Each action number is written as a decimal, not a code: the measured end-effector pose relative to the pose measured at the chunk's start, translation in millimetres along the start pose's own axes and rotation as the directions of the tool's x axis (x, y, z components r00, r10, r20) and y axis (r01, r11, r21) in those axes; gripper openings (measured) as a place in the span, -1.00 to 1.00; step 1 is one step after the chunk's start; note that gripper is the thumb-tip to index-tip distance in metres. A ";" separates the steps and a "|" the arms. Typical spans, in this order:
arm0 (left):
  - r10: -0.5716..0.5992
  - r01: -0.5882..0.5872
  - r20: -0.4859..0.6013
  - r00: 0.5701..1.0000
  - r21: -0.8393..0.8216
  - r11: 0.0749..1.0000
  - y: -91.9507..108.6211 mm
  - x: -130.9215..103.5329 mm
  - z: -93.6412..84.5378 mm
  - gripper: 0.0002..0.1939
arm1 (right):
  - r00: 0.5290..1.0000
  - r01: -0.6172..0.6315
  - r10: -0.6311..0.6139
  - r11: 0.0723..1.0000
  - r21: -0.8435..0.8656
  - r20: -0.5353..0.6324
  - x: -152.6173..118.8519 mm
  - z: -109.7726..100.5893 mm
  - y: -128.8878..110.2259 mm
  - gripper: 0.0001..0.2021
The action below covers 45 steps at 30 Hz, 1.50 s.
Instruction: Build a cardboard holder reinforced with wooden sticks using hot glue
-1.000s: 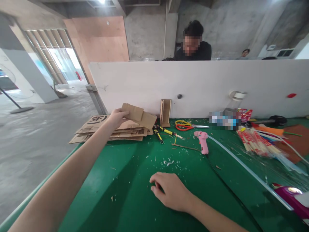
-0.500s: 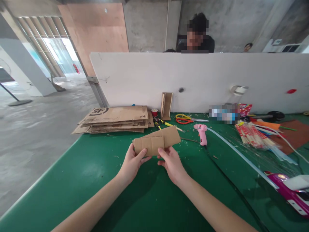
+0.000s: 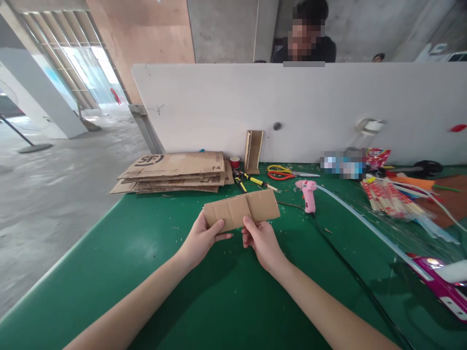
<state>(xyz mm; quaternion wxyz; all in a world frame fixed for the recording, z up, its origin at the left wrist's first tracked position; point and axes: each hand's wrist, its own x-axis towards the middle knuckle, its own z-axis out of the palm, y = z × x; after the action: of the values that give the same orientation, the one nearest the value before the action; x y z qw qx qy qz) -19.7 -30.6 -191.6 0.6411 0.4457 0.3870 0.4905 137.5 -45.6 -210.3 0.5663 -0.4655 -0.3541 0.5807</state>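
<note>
Two brown cardboard strips [image 3: 233, 208], one laid over the other, are held above the green table. My left hand [image 3: 207, 233] is closed on their left end, thumb in front. My right hand [image 3: 257, 236] pinches the lower edge near the middle, where the front strip's right end lies over the longer one behind. Beyond the strips lie yellow-handled pliers [image 3: 251, 180] and scissors [image 3: 282, 172] with orange and yellow handles. A pink glue gun [image 3: 308, 194] rests to the right of my hands, its dark cable running toward the front.
A stack of flattened cardboard [image 3: 175, 170] lies at the back left. A folded cardboard channel [image 3: 254, 151] leans upright against the white partition [image 3: 204, 107]. Packaged sticks [image 3: 386, 197] and a purple device [image 3: 441, 287] occupy the right. A person [image 3: 310, 39] is behind the partition.
The front strip has turned to line up more closely with the one behind it. My hands keep their hold. The view has tilted slightly down.
</note>
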 end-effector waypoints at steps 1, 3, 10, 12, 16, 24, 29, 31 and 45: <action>0.003 -0.003 0.000 1.000 -0.002 1.000 -0.2 0.2 -0.6 -0.53 | 1.000 0.001 -0.001 1.000 0.002 0.000 -0.3 0.3 0.0 -0.54; 0.003 -0.003 0.000 1.000 -0.008 1.000 -0.3 0.5 -1.5 -0.52 | 1.000 -0.002 0.002 1.000 0.007 -0.003 -1.0 1.2 -0.3 -0.54; -0.004 0.011 -0.080 0.997 0.083 0.997 -3.0 4.2 -4.2 -0.50 | 0.996 -0.005 0.005 1.000 -0.003 -0.089 -1.9 3.3 -1.4 -0.56; 0.059 -0.036 -0.151 0.987 0.152 0.988 -4.7 6.8 -8.3 -0.45 | 0.990 0.003 -0.004 1.000 -0.006 -0.140 -1.2 2.6 -1.0 -0.57; 0.301 -0.128 -0.215 0.929 0.577 0.807 -3.2 11.7 -19.5 -0.69 | 0.987 -0.001 0.000 1.000 -0.005 -0.162 -0.7 2.1 0.4 -0.59; -0.035 0.071 -0.094 0.995 0.413 0.908 1.0 10.6 -18.8 -0.72 | 0.970 -0.239 0.241 0.963 -0.123 0.004 -10.5 -2.2 -19.6 -0.70; -0.130 0.134 -0.034 0.991 0.298 0.945 5.4 5.5 -15.3 -0.71 | 0.913 -0.255 0.407 0.621 -0.741 0.027 -31.7 -30.2 -55.1 -0.54; -0.137 0.137 -0.021 0.990 0.281 0.950 7.7 3.5 -14.1 -0.74 | 0.987 -0.103 0.155 0.358 -0.928 -0.050 -44.7 -48.1 -71.0 -0.48; 0.007 0.004 -0.068 0.998 0.170 0.985 5.9 8.1 -17.3 -0.69 | 0.918 -0.385 0.000 -0.233 -0.893 -0.396 -20.8 -97.0 -108.9 -0.41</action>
<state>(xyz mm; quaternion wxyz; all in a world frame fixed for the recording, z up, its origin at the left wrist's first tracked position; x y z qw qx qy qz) -35.8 -18.7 -191.7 0.5866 0.4822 0.4489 0.4710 263.0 -65.6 -135.8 -0.0622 -0.8466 -0.5166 0.1116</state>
